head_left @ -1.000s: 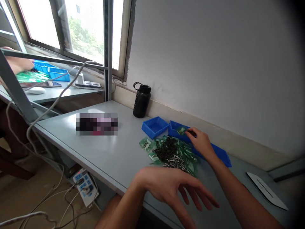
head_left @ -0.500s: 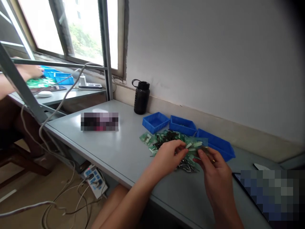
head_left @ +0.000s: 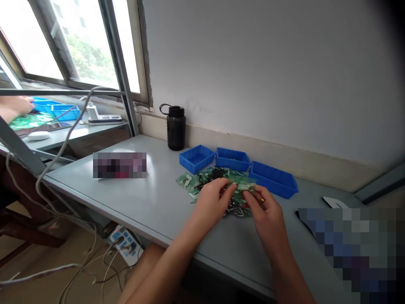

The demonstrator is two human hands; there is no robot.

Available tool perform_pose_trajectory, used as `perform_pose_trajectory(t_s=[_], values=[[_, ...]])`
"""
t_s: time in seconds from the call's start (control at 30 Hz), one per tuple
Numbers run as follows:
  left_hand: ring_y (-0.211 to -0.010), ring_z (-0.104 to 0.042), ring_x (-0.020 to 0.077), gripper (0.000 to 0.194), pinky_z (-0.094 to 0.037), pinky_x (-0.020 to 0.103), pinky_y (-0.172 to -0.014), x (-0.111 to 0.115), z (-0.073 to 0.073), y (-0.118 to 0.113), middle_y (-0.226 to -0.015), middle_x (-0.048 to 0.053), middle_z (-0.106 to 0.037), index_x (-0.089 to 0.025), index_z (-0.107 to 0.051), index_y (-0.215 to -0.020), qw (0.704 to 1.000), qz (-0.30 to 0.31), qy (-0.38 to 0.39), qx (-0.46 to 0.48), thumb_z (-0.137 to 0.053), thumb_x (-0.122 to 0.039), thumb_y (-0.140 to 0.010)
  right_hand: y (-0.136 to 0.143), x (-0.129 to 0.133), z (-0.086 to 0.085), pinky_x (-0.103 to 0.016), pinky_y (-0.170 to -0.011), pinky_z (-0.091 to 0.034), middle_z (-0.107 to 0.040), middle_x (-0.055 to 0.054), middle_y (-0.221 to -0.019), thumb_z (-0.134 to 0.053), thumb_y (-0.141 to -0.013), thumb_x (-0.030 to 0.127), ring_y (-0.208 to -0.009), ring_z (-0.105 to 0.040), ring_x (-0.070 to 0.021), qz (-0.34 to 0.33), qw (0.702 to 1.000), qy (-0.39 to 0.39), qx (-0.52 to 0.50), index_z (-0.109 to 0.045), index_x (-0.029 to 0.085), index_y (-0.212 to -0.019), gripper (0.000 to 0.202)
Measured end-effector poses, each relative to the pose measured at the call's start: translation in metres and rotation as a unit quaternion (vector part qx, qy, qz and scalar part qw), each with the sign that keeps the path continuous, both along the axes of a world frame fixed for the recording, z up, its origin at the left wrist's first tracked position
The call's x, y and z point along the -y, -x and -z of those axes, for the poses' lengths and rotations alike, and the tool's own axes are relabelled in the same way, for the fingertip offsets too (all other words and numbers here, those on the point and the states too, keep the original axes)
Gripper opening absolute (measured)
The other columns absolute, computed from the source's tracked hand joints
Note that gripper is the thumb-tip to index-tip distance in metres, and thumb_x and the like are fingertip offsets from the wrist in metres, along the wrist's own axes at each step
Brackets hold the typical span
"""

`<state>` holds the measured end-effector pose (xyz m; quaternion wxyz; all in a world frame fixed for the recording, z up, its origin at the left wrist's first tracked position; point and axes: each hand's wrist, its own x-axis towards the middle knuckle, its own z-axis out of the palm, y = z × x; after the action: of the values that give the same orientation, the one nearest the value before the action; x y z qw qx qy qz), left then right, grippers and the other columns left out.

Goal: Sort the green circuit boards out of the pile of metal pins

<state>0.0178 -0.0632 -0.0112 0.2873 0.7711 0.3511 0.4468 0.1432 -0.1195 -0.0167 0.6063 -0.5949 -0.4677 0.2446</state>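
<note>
Between both hands is a small clear greenish plastic bag [head_left: 245, 185] with pale pieces inside. My left hand [head_left: 215, 196] pinches its left edge between thumb and fingers. The fingers of my right hand [head_left: 261, 204], one with a gold ring, close on the bag's right side. Beneath them lies a pile of green bags with black and silver small parts [head_left: 236, 207] on the grey table [head_left: 142, 198]. A separate small bag [head_left: 185, 180] lies at the pile's left edge. What the fingertips touch inside the bag is too small to tell.
Three blue trays [head_left: 196, 158] stand along the wall behind the pile. A black bottle [head_left: 176, 128] stands left of them. A blurred-out object [head_left: 119, 165] is at the left, another at the right. Another person's hand [head_left: 19, 105] is at a neighbouring table. Cables and a power strip [head_left: 125, 245] hang below.
The view has turned slightly, so the table's things appear further left. Both hands still hold the bag over the pile, and it is now tilted differently.
</note>
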Motion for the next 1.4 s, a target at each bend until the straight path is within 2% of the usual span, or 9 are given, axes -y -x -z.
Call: perform_pose_trajectory(t_s=[0.13, 0.33, 0.5, 0.7, 0.97, 1.17, 1.4], values=[[-0.058, -0.042, 0.0112, 0.03, -0.03, 0.023, -0.054, -0.0008, 0.0002, -0.0002, -0.06, -0.001, -0.046, -0.016, -0.044, -0.061, 1.0, 0.002, 0.002, 0.0, -0.043, -0.028, -0.088, -0.0007, -0.0007, -0.001, -0.027, -0.064, -0.047, -0.062, -0.002, -0.085, -0.057, -0.079, 0.043, -0.077, -0.056, -0.0168, 0.009, 1.0, -0.002, -0.018, -0.061, 0.022, -0.09, 0.024], [-0.061, -0.044, 0.0113, 0.024, -0.032, 0.024, -0.057, 0.001, -0.0003, -0.0003, -0.064, -0.001, -0.049, -0.016, -0.049, -0.066, 1.0, 0.005, -0.029, -0.002, -0.046, -0.025, -0.088, -0.0019, 0.0006, 0.0009, -0.024, -0.054, -0.042, -0.059, -0.001, -0.073, -0.057, -0.079, 0.044, -0.06, -0.05, -0.0131, 0.003, 1.0, -0.004, -0.018, -0.059, 0.021, -0.091, 0.026], [-0.061, -0.044, 0.0115, 0.025, -0.031, 0.024, -0.057, 0.0024, 0.0001, -0.0014, -0.064, -0.001, -0.048, -0.016, -0.046, -0.065, 0.999, 0.001, -0.045, -0.008, -0.044, -0.025, -0.089, -0.0004, 0.0029, -0.0012, -0.023, -0.057, -0.043, -0.057, 0.001, -0.071, -0.058, -0.08, 0.041, -0.061, -0.05, -0.0121, 0.01, 1.0, -0.014, -0.026, -0.06, 0.022, -0.088, 0.021], [-0.062, -0.044, 0.0116, 0.025, -0.032, 0.023, -0.058, 0.0012, 0.0019, -0.001, -0.065, -0.001, -0.048, -0.016, -0.045, -0.065, 0.999, 0.009, -0.048, -0.018, -0.043, -0.024, -0.089, 0.0017, 0.0031, -0.0025, -0.023, -0.055, -0.042, -0.058, 0.001, -0.073, -0.057, -0.08, 0.042, -0.063, -0.049, -0.0121, -0.026, 0.999, 0.001, -0.034, -0.061, 0.022, -0.088, 0.023], [-0.063, -0.046, 0.0118, 0.024, -0.033, 0.023, -0.058, 0.0032, 0.0006, -0.0007, -0.067, 0.0, -0.05, -0.016, -0.047, -0.068, 0.998, 0.021, -0.048, -0.022, -0.043, -0.026, -0.09, 0.0002, 0.0038, -0.001, -0.024, -0.055, -0.04, -0.056, 0.002, -0.065, -0.059, -0.079, 0.042, -0.059, -0.048, -0.012, -0.001, 1.0, -0.008, 0.005, -0.061, 0.02, -0.084, 0.022], [-0.062, -0.045, 0.0125, 0.029, -0.031, 0.025, -0.057, 0.0069, -0.0018, -0.0008, -0.066, 0.001, -0.049, -0.017, -0.049, -0.068, 0.998, 0.012, -0.044, -0.049, -0.04, -0.032, -0.091, -0.0009, 0.0026, -0.0001, -0.024, -0.053, -0.039, -0.054, 0.001, -0.063, -0.059, -0.078, 0.043, -0.057, -0.047, -0.0126, 0.008, 1.0, -0.007, -0.003, -0.062, 0.019, -0.084, 0.025], [-0.059, -0.043, 0.0113, 0.03, -0.03, 0.024, -0.055, 0.0056, -0.0005, -0.0012, -0.063, -0.001, -0.048, -0.017, -0.046, -0.064, 0.998, 0.015, -0.047, -0.045, -0.041, -0.029, -0.091, -0.0008, 0.0021, -0.0005, -0.023, -0.052, -0.039, -0.055, 0.002, -0.063, -0.061, -0.077, 0.042, -0.057, -0.047, -0.0115, 0.005, 1.0, -0.006, -0.018, -0.063, 0.019, -0.084, 0.024]])
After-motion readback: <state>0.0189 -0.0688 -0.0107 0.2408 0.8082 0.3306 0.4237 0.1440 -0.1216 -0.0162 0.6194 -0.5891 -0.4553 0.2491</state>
